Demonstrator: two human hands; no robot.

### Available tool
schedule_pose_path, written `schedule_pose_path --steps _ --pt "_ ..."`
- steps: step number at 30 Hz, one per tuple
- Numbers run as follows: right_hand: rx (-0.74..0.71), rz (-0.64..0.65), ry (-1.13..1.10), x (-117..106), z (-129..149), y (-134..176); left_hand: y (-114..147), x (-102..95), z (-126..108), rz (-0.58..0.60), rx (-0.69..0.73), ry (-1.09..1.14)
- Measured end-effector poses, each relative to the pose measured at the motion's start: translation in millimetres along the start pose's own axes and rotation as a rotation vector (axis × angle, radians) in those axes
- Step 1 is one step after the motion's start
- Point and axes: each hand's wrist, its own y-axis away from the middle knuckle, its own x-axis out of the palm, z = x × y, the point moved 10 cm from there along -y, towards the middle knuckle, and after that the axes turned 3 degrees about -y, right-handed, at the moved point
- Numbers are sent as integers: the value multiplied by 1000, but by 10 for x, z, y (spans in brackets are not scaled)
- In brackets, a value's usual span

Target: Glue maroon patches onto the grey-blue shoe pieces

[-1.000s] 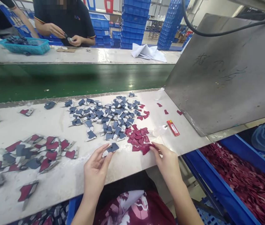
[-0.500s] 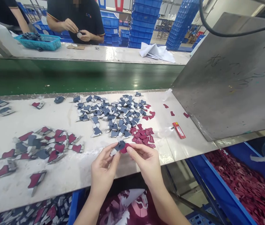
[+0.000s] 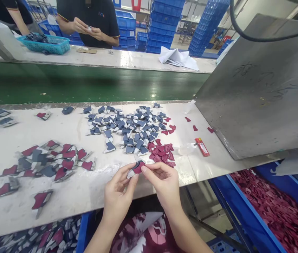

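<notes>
My left hand [image 3: 118, 186] pinches a small navy-and-white plastic part [image 3: 131, 173] near the table's front edge. Thumb and fingers of my right hand [image 3: 167, 182] press a maroon inlay piece [image 3: 138, 169] against its face. The inlay lies over the navy area; whether it is fully seated I cannot tell. Just beyond my hands lies a pile of loose maroon pieces [image 3: 161, 153]. Behind that spreads a heap of navy-and-white parts [image 3: 138, 128]. To the left is a group of parts with maroon faces [image 3: 68, 154].
A red-labelled packet [image 3: 202, 147] lies right of the maroon pile, before a slanted metal panel [image 3: 265, 91]. Blue bins hold maroon pieces [image 3: 272, 207] at lower right and mixed parts [image 3: 51, 235] at lower left. Across the green belt [image 3: 91, 82], a co-worker [image 3: 88, 24] handles a small part.
The maroon piece has shifted left from beside the navy part onto its face, and the part has turned slightly in my fingers. The co-worker's hands have come together.
</notes>
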Motion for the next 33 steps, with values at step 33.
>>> schedule_pose_path --steps 33 --pt "-620 34 387 112 529 257 -6 -42 -68 -14 -96 149"
